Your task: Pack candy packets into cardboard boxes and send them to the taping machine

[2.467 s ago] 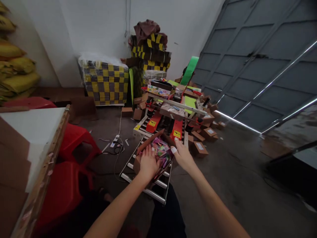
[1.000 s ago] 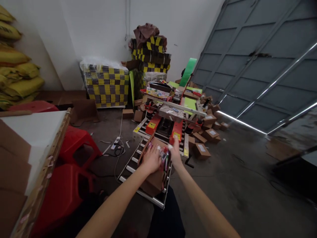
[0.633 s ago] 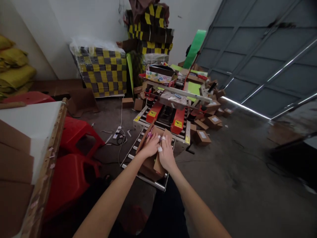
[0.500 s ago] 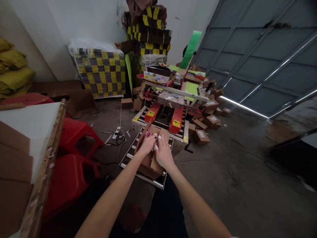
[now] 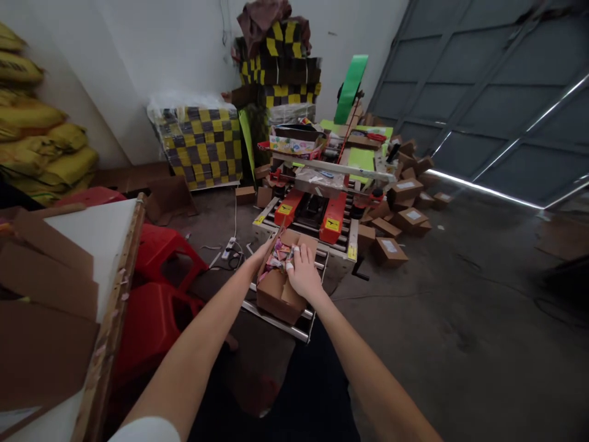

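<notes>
Withdrawn to the carton (image 5: 276,294)'s far side, left hand (image 5: 264,250) hides its fingers; right hand (image 5: 301,276) presses flat.

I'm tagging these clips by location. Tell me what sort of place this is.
Most likely a small packing or dispatch room in a warehouse: a roller conveyor feeds a red carton-sealing machine, small sealed cartons lie heaped on the concrete floor, and wrapped stacked goods stand by the wall.

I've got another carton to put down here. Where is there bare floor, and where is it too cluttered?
Bare concrete floor lies right of the roller conveyor, before the grey door. Small boxes crowd beside the sealing machine. The open carton under both hands fills the rollers; red stools block the left.
</notes>
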Tool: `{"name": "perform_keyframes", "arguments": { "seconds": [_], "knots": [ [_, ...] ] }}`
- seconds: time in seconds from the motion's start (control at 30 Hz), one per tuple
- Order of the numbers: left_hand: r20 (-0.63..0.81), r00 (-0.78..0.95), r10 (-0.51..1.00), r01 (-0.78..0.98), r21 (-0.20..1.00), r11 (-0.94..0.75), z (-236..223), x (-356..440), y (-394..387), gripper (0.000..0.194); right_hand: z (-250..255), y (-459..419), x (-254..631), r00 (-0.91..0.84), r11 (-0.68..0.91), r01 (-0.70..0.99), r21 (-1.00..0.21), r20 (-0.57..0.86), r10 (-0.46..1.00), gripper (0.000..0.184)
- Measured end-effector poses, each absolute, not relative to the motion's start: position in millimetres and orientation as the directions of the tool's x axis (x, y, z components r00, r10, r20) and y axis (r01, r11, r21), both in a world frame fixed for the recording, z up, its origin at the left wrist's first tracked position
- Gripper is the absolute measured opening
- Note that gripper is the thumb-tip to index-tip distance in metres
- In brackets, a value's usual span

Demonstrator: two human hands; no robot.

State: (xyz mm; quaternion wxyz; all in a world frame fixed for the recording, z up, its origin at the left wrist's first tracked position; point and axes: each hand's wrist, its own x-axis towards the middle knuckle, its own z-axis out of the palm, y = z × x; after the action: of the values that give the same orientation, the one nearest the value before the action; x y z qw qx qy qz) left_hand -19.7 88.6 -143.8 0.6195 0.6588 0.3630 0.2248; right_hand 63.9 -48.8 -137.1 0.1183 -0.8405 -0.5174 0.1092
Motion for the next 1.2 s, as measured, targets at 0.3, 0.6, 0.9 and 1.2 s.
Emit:
{"name": "perform_keyframes", "arguments": {
  "seconds": [0.3,0.6,0.9,1.2],
  "knots": [
    [-0.088,0.719,0.690,0.502,0.752,-0.427,-154.2,-28.5,49.2,0.049,-142.1,-42.5,67.5,0.417,-0.415,0.865,-0.283,-0.054,0.907,0.063],
    [0.015,0.709,0.705,0.660,0.336,-0.672,-144.8,-24.4,24.9,0.050,-162.7,-43.7,85.2,0.406,-0.319,0.758,-0.569,0.029,0.914,0.069],
    [0.116,0.894,0.433,0.398,0.235,-0.887,-145.0,-31.2,26.7,0.050,-144.7,-74.4,126.6,0.257,-0.008,0.558,-0.830,0.164,0.952,0.088],
    [0.121,0.874,0.472,0.429,0.266,-0.863,-148.0,-27.8,28.6,0.046,-47.6,-102.3,80.7,-0.122,0.123,0.992,-0.005,-0.181,0.976,0.026]
  ]
}}
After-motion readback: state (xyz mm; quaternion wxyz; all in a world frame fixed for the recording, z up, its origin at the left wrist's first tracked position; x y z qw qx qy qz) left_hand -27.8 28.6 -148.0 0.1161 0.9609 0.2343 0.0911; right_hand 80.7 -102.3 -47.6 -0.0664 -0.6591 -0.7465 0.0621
